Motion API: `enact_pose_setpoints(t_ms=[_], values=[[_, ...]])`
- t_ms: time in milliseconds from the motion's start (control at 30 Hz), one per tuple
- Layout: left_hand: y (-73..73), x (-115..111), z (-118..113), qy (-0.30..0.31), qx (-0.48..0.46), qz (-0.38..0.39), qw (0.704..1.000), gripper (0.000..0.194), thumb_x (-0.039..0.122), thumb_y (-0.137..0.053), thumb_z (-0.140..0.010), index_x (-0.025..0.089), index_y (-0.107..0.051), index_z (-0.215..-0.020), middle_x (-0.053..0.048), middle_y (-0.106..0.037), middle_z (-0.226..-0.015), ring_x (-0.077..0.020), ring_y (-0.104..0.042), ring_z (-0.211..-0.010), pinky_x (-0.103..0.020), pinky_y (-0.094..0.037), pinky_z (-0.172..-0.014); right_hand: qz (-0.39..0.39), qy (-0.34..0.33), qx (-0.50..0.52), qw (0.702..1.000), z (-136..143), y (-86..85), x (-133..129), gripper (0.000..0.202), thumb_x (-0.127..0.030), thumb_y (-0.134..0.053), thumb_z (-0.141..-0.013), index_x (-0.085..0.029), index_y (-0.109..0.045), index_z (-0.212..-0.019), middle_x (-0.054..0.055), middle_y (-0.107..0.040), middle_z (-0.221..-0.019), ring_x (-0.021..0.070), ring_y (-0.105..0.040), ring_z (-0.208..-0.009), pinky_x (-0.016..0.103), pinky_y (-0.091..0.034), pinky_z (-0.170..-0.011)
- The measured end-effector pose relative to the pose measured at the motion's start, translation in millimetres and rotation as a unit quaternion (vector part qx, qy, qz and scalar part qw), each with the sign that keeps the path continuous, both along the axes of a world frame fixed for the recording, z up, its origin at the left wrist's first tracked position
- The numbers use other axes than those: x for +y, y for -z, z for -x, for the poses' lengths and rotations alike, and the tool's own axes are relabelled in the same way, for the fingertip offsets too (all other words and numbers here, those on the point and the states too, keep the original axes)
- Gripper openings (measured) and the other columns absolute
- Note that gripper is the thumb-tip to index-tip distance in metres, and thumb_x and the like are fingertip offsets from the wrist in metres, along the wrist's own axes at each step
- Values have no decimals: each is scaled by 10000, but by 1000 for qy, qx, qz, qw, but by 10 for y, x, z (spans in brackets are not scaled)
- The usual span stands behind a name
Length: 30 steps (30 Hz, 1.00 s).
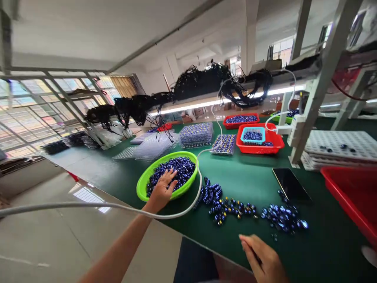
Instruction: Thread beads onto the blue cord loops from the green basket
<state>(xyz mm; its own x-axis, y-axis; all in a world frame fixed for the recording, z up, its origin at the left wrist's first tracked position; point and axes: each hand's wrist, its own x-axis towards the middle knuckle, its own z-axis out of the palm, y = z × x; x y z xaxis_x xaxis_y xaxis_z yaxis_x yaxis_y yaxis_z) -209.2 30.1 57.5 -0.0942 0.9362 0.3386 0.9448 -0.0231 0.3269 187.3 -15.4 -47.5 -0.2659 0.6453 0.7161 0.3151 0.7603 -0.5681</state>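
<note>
My left hand (163,189) reaches into a bright green basket (142,188), its fingers spread over the dark blue shiny beads (184,167) that fill it. Near the front edge of the table, my right hand (262,255) is closed, thumb and forefinger close together; anything between them is too small or hidden to make out. Beyond it on the table lie strung blue beads (212,192), a cluster of dark beads with gold pieces (235,208) and a loose pile of blue beads (284,218).
A white cable (188,214) loops across the basket's right side and over my left forearm. A phone (291,184) lies near a red tray (350,196) at right. Farther back are a red basin (260,149), stacked bead trays (196,135) and a metal post (321,78).
</note>
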Motion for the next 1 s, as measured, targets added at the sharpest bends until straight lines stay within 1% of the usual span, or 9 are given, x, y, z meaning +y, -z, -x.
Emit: enact_pose_setpoints(t_ms=[67,133,200,267,300,433,533,667,1000], values=[[243,-298,-380,24,0,-128,992,422,322,-425,-980,211,-562,-1363,-85,-529,-1479,-269,-406,-1430,-501,-324,-1192,19,19,8,1000,-115,-38,-54,196,-185,-534,-950,-224,-669,-1086,42,-751,-888,164,-738,-787,230,-600,-729],[484,-552,-715,98,6,-154,983,352,237,-482,-958,253,-618,-1282,-66,-627,-1368,-257,-516,-1339,-489,-405,-1140,45,51,5,998,-253,-76,-116,212,-171,-533,-949,-214,-655,-1117,49,-743,-914,162,-725,-813,242,-587,-739],[698,-697,-949,132,3,-148,980,295,202,-523,-936,257,-662,-1191,-68,-699,-1236,-247,-609,-1207,-458,-480,-1057,70,86,-6,994,-391,-100,-160,215,-173,-516,-957,-213,-656,-1115,48,-731,-910,157,-710,-801,260,-573,-752],[893,-712,-1071,90,-11,-163,982,223,210,-538,-928,231,-689,-1090,-81,-733,-1098,-242,-656,-1071,-434,-513,-986,108,103,-20,989,-500,-96,-172,246,-183,-477,-971,-204,-647,-1147,48,-715,-878,158,-690,-773,280,-561,-736],[986,-684,-1098,40,-14,-183,982,196,233,-545,-924,217,-695,-1050,-86,-732,-1031,-245,-659,-1026,-429,-518,-958,119,105,-27,987,-537,-83,-170,261,-192,-463,-974,-200,-641,-1165,48,-709,-871,159,-682,-763,293,-555,-737],[1257,-538,-1089,-43,-31,-200,978,224,257,-515,-933,149,-666,-1059,-145,-674,-1047,-287,-593,-1079,-485,-447,-997,157,98,-12,983,-583,-19,-156,260,-211,-454,-979,-191,-647,-1152,43,-699,-872,141,-643,-708,285,-526,-692],[1295,-510,-1074,-56,-25,-204,977,220,253,-509,-930,149,-654,-1058,-138,-667,-1041,-281,-585,-1070,-465,-442,-994,182,95,17,979,-572,-23,-168,253,-245,-463,-983,-206,-656,-1141,32,-697,-883,124,-613,-654,274,-506,-651],[1247,-522,-1100,-50,-6,-212,976,203,240,-524,-911,163,-652,-1048,-122,-677,-1023,-274,-600,-1037,-437,-456,-976,182,81,36,979,-573,-57,-187,244,-268,-461,-986,-213,-667,-1103,27,-691,-869,134,-631,-685,280,-509,-679],[1249,-518,-1127,-70,2,-205,976,203,240,-510,-889,180,-646,-1027,-112,-690,-1017,-269,-613,-1009,-424,-463,-968,178,49,49,982,-649,-39,-221,215,-202,-439,-954,-206,-613,-829,24,-640,-817,147,-586,-695,283,-458,-655]])
